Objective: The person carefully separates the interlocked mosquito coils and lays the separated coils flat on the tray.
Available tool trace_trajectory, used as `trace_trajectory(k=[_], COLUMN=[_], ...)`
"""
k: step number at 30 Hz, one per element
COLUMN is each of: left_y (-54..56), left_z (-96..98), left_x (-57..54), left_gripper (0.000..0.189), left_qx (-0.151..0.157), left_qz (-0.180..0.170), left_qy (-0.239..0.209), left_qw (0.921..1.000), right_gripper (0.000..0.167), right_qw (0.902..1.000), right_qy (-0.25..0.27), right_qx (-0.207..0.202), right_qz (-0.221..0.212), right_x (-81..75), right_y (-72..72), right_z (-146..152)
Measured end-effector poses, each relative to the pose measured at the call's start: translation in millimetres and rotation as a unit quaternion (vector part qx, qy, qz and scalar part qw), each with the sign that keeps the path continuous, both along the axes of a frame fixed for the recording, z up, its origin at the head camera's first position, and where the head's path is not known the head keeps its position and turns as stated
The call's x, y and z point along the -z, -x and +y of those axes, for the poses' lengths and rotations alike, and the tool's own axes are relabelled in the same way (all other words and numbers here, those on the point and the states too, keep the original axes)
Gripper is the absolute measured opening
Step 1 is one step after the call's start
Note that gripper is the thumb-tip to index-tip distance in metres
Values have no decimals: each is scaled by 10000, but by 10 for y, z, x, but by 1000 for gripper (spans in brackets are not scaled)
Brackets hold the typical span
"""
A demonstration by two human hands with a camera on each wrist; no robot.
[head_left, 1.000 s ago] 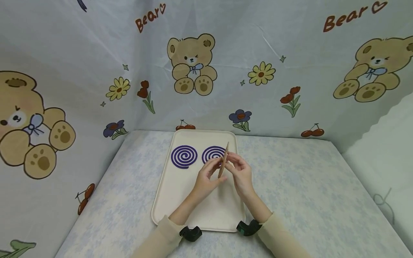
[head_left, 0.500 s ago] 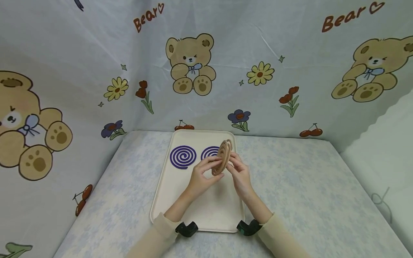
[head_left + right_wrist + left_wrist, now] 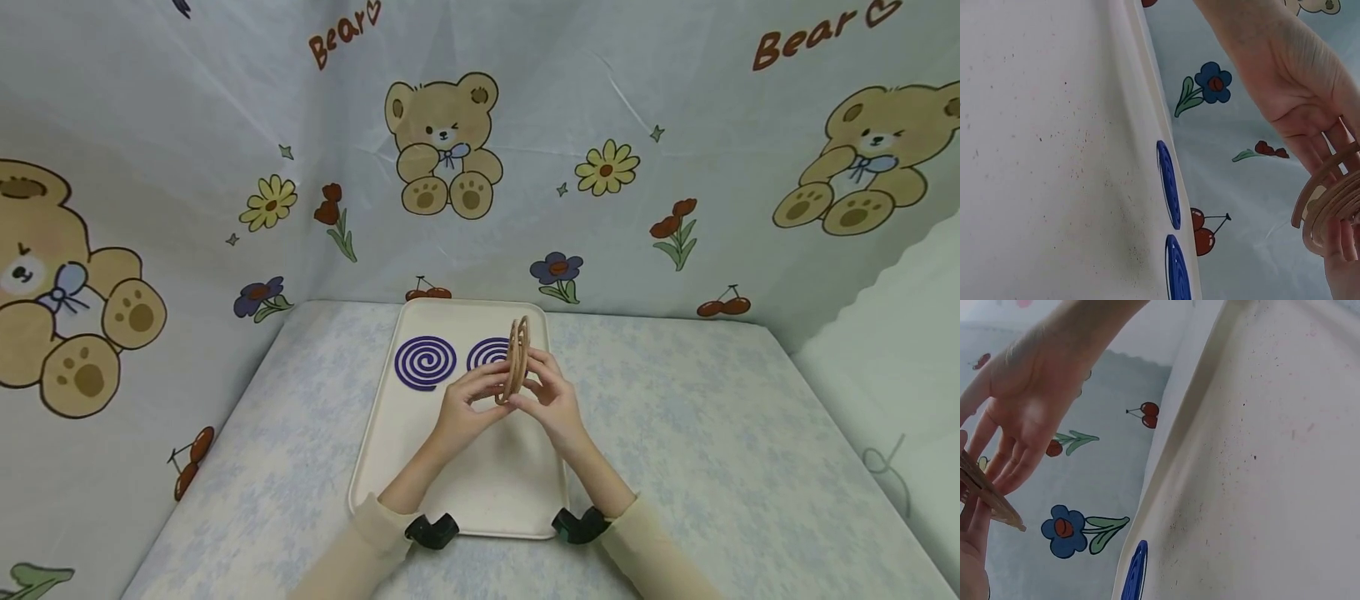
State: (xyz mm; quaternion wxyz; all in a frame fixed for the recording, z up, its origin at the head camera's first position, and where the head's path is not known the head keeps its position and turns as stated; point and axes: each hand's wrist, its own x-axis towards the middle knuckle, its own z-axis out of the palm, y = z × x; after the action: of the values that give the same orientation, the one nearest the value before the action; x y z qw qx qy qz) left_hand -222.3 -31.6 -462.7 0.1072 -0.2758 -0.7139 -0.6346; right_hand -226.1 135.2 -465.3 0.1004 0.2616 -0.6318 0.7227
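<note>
A brown mosquito coil (image 3: 517, 354) is held up over the tray, turned nearly edge-on in the head view. My left hand (image 3: 463, 410) grips it from the left, and my right hand (image 3: 558, 408) pinches it from the right. Layers with narrow gaps show along its edge. In the right wrist view, an outer turn of the brown coil (image 3: 1317, 187) stands apart from the tighter turns. Two purple mosquito coils lie flat: the left purple coil (image 3: 425, 361) is fully visible, while my left fingers and the brown coil partly cover the right purple coil (image 3: 483, 352).
The coils lie at the far end of a cream tray (image 3: 450, 500), on a pale blue mottled table (image 3: 712, 467). Behind stands a cloth backdrop (image 3: 555, 100) printed with bears and flowers. A thin grey cord (image 3: 888, 468) hangs at the right.
The brown coil has turned between the hands: from a thin edge, to a tilted face, to nearly edge-on with layers showing. My right thumb has moved to its lower edge.
</note>
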Motion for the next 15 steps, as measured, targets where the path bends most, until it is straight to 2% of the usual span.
trace_trajectory(k=[3, 6, 9, 12, 15], left_y=[25, 31, 36, 49, 65], left_z=[5, -5, -16, -17, -15], left_x=[52, 57, 38, 15, -1], left_gripper=[37, 36, 35, 34, 34], left_qx=[57, 122, 255, 233, 81], left_qz=[-106, -201, -511, -1109, -1691], left_qy=[-303, -503, -787, -1225, -1689], left_qw=[9995, 9985, 9953, 9860, 9710], right_gripper=[53, 49, 43, 36, 29], right_qw=[9999, 9998, 9994, 9973, 9921], right_qy=[110, 131, 238, 526, 839], right_qx=[-54, -92, -127, -77, 91], right_qz=[-112, -151, -214, -508, -933], right_x=[-16, -29, -42, -65, -96], right_y=[-5, -9, -13, -21, -30], right_z=[2, 11, 27, 39, 41])
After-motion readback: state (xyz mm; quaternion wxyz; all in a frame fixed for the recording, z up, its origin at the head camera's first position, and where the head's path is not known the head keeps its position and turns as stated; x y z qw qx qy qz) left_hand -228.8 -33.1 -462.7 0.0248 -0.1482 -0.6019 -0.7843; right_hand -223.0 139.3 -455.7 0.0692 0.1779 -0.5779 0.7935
